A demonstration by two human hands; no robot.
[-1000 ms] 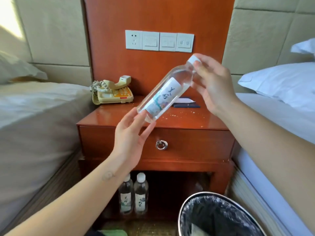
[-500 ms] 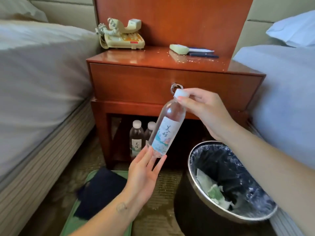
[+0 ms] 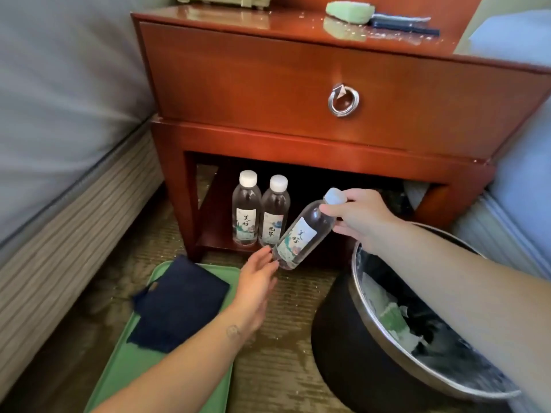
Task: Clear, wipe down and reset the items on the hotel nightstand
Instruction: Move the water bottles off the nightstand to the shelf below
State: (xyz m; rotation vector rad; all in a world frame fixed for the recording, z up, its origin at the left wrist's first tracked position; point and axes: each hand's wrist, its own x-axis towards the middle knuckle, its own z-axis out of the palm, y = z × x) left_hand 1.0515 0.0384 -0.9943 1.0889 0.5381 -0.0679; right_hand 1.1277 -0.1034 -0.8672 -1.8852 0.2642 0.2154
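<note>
Stowing step: water bottle (image 3: 301, 236) is mid-air, tilted with the cap up-right, at the front edge of the nightstand's (image 3: 253, 70) lower shelf (image 3: 217, 232), just right of the two standing bottles (image 3: 245, 210). Right hand (image 3: 360, 222) pinches the neck under the cap. Left hand (image 3: 256, 281) has near-straight fingers touching the base, guiding rather than gripping. To do it well: bring it upright first, set the base down beside the right-hand bottle without knocking the pair, label forward, and release only once it sits flat. Keep the forearm off the bin (image 3: 343, 353). Delta vs half a second ago: bottle was up at the drawer front by the ring pull (image 3: 343, 100). It has now dropped to shelf level, same two-hand hold.
</note>
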